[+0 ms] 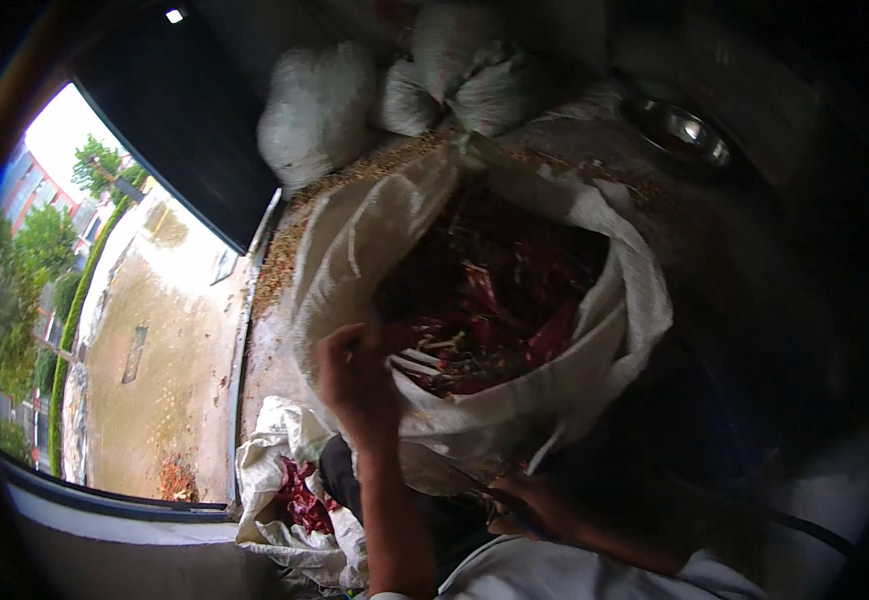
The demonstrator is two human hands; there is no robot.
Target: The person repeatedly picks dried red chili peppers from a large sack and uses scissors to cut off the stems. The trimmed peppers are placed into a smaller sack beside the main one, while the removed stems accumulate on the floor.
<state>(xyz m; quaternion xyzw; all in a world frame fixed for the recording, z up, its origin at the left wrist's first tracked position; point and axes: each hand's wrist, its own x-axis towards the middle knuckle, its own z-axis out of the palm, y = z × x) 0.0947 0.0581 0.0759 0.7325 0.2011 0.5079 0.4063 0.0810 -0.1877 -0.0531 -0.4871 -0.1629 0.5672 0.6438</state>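
Observation:
A large white woven sack (637, 300) stands open before me, its rim rolled outward. Dried red chilli peppers (483, 289) with pale stems fill the inside, which is dim. At the sack's near left rim is my left hand (356, 375), raised with the fingers curled. A dark red shape lies by its fingertips, but blur hides whether they pinch it. Lower down, close to my lap, my right hand (532, 504) grips a dark-handled tool, apparently scissors (506, 501), its thin tip pointing up and left towards the sack.
A smaller white sack (266, 454) holding red chillies (303, 495) sits at my left. Stuffed woven sacks (322, 112) stand beyond, near a shiny metal bowl (678, 135). Scattered seeds and debris (277, 259) line the floor by the doorway sill (243, 360). Outside lies wet pavement (172, 337).

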